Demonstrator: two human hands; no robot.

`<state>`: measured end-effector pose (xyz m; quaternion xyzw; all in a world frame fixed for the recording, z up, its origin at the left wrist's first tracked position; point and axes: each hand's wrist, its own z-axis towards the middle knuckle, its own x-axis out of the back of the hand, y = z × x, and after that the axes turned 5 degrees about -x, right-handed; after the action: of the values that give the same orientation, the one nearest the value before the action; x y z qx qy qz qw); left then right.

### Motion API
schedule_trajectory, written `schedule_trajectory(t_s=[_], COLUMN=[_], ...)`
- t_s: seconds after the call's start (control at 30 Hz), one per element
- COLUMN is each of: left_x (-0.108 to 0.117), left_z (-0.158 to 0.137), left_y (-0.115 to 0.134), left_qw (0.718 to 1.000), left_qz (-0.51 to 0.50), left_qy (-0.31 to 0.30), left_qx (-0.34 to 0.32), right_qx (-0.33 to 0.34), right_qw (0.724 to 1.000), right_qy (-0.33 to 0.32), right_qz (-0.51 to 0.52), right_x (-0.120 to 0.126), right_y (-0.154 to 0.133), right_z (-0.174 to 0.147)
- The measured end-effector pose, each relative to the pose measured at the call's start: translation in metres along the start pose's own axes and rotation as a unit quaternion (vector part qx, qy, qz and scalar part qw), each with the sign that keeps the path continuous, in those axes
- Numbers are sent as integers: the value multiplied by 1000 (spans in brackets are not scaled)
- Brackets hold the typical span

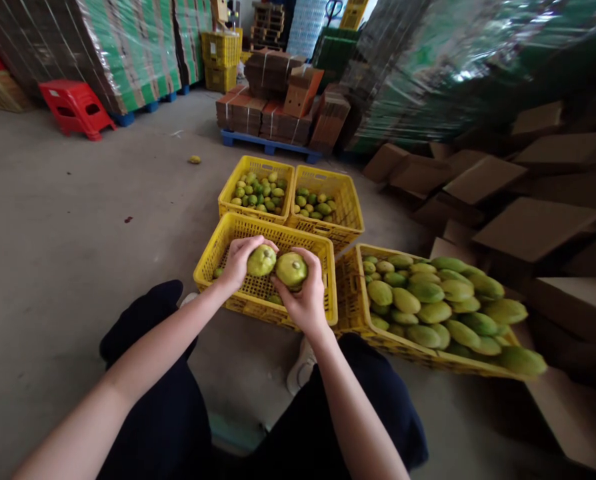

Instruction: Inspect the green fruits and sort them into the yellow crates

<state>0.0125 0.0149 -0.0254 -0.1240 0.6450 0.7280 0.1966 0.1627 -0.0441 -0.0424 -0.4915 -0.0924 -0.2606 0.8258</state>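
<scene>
My left hand point(241, 261) is wrapped round a yellow-green papaya point(261, 261), its stem end facing me. Another papaya point(292, 269) sits in my right hand point(311, 290), fingers curled about its side. Both fruits are held side by side above a yellow plastic crate point(213, 257) between my knees. A few green fruits show low in that crate, partly hidden by my hands. On the right stands a second yellow crate point(358, 293), heaped with green and yellow papayas point(433, 312).
Beyond are two yellow crates point(291, 200) partly filled with smaller fruits. Loose cardboard boxes point(535, 230) lie at the right. A blue pallet point(271, 145) bears bundled cardboard. A red stool point(75, 107) stands at the left, and one yellow fruit point(194, 159) lies on the floor.
</scene>
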Motion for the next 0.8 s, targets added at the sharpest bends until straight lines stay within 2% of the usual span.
schedule_trajectory(t_s=[0.17, 0.4, 0.6, 0.8], left_x=[1, 6, 10, 14], left_z=[-9, -11, -11, -11], left_y=[6, 8, 14, 18], left_qw=[995, 999, 987, 995], left_qz=[66, 36, 107, 77], left_qy=[-43, -30, -86, -62], left_qx=[-64, -16, -87, -23], right_qx=[70, 105, 123, 119], right_qw=[996, 992, 989, 989], right_qy=[12, 13, 11, 9], right_qz=[-44, -64, -76, -82], right_x=[-4, -3, -3, -5], right_y=[2, -1, 1, 4], right_z=[-4, -5, -6, -7])
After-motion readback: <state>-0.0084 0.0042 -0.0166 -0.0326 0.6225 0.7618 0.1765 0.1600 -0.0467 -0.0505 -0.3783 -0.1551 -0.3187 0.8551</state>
